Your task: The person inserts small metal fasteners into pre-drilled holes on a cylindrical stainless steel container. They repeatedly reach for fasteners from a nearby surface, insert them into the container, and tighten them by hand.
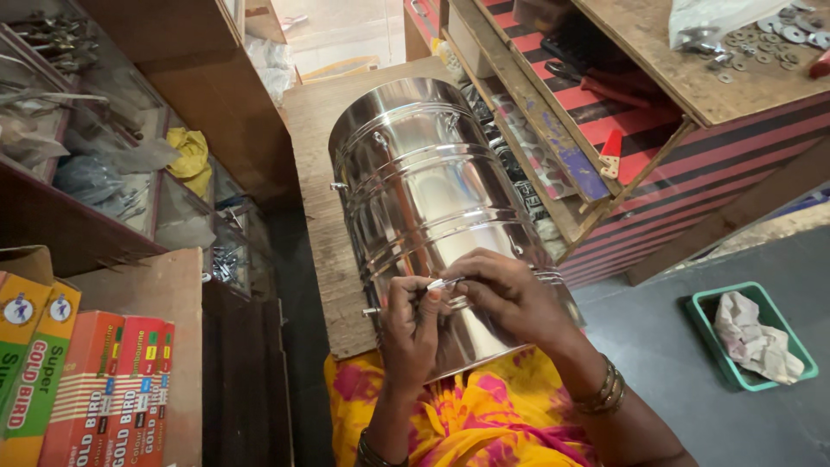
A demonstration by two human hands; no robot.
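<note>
Steel drum (424, 199), a tall, shiny, ribbed cylinder of polished metal, lies on its side along the worn wooden board (324, 216), its near end resting over your lap in the yellow and pink cloth (467, 415). Both your hands meet on the drum's near wall, low on its side. Your left hand (411, 333) is curled tight, fingers together, and looks pinched on one end of a small bright metal strip (445, 283) pressed to the drum. Your right hand (510, 294), with bangles at the wrist, arches over the other end of that strip, fingers closed down on it against the steel. You seem to be in the middle of seating this little fitting on the drum wall, lining it up rather than fastening it yet. Your next move likely calls for a steady pinch and a firm press, since the curved, slick surface could let the piece slide or the drum roll. Right of the drum stands a red-and-black striped wooden counter (692, 173) with loose washers (769, 43) on top; beyond that, on the grey floor, a green plastic tray (705, 316) holds crumpled paper. Left of the drum sit colourful cardboard boxes (95, 389).
</note>
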